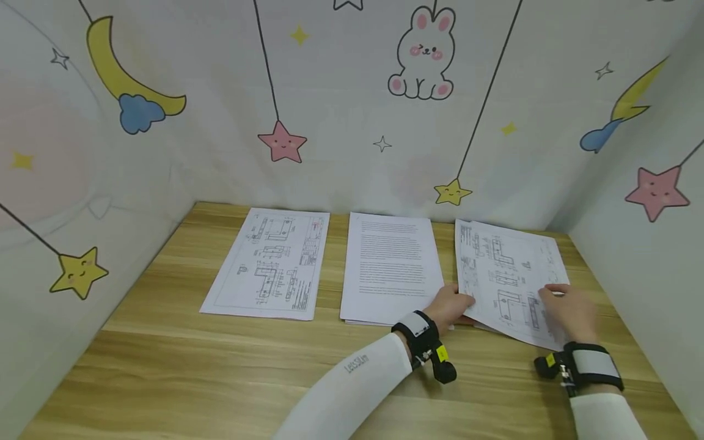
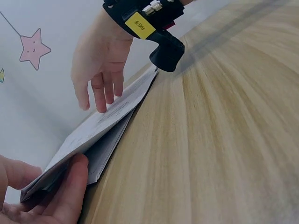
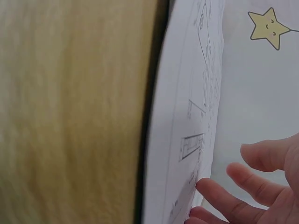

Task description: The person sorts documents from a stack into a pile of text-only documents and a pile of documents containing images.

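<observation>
At the right of the head view, my left hand [image 1: 447, 304] pinches the left edge of the technical drawing sheets [image 1: 514, 244]. In the left wrist view the thumb and fingers [image 2: 74, 186] hold that edge raised, with more paper [image 2: 112, 144] below it. Across the top sheet, my right hand [image 1: 573, 313] is over the right edge, its fingers relaxed. The right wrist view shows those fingers [image 3: 233, 203] spread loosely beside the drawing [image 3: 177, 140], none curled round it.
A stack of text pages [image 1: 390, 256] lies left of the drawings, close to my left hand. Farther left is another drawing stack [image 1: 269, 263]. The wooden table [image 1: 181, 360] meets a printed cloth backdrop [image 1: 352, 177] behind and at both sides.
</observation>
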The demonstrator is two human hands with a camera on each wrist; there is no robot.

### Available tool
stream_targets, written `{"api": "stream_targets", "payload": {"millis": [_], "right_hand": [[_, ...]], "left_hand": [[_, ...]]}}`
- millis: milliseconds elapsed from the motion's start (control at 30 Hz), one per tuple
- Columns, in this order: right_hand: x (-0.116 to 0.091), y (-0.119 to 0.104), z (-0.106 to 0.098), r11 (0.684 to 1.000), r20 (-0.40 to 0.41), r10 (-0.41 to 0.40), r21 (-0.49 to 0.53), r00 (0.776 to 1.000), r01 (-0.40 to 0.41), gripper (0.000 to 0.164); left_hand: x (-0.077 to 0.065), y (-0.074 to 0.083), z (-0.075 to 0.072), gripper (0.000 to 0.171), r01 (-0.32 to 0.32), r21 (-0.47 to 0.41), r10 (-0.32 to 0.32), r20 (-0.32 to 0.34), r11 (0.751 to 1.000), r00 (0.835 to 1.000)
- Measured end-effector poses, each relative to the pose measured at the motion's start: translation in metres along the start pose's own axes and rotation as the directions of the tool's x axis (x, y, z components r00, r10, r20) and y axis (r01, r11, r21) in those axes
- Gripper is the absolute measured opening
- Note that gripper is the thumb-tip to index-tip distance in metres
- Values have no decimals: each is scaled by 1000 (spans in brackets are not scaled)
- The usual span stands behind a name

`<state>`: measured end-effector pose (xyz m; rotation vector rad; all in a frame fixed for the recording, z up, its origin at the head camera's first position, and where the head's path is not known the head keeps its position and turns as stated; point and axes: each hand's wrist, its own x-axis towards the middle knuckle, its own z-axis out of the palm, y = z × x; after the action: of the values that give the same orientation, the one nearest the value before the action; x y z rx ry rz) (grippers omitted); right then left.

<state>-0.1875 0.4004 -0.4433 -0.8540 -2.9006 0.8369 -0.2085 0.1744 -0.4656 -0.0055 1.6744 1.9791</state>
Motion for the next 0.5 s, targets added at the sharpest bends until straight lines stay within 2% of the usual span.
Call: {"api": "stream_targets", "payload": {"millis": [267,500], "right_hand": [[-2,-9,10,999,75,-24,25,997,22,53],[-2,-8,6,995,96,8,103,995,-18,58]], "left_hand": [[5,-2,2,34,-8,-1,8,50,1000,999],[6,0,4,40,-15,10,15,34,1000,999]]}}
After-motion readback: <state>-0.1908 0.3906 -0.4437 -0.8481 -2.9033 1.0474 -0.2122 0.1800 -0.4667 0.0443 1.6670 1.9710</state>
